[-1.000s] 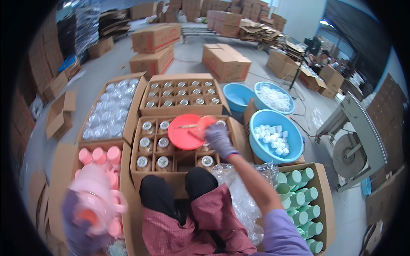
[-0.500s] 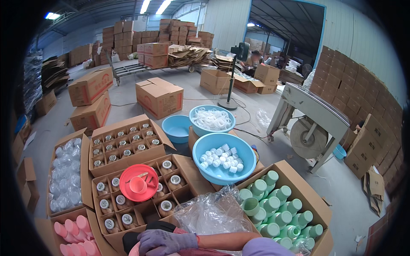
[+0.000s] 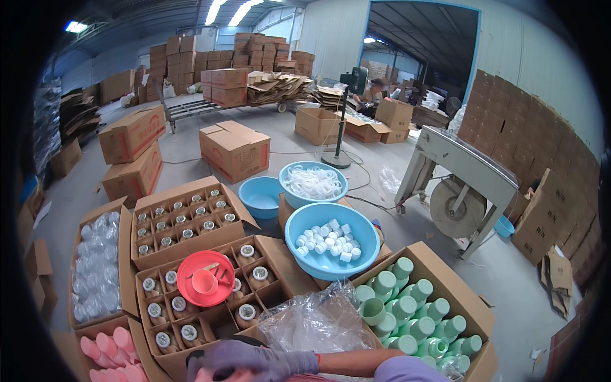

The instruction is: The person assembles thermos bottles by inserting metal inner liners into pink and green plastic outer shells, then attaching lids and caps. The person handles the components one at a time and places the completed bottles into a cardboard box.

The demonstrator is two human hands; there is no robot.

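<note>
My right hand (image 3: 264, 361), in a purple-grey glove, reaches in from the lower right. Its fingers, slightly blurred, curl over a pink plastic piece (image 3: 205, 374) at the bottom edge, most of which is cut off. My left hand does not show. Just beyond is a divided carton (image 3: 219, 323) with silver-topped bottles (image 3: 189, 332) in several cells. On its dividers rests a red-pink plate (image 3: 187, 288) bearing a small pink cup (image 3: 205, 281) and thin brown pieces. Pink bottle-shaped shells (image 3: 108, 347) fill a carton at the lower left.
Green plastic bottle shells (image 3: 420, 328) stand in a carton at right, with clear plastic film (image 3: 312, 321) beside it. Blue basins hold white caps (image 3: 330, 242) and white rings (image 3: 312, 183). A fan stand (image 3: 340, 127), a grey machine (image 3: 461, 169) and stacked cartons (image 3: 235, 149) stand farther off.
My right hand has shifted slightly right and down and now looks blurred, with more pink showing beneath its fingers. The whole view has tilted a little.
</note>
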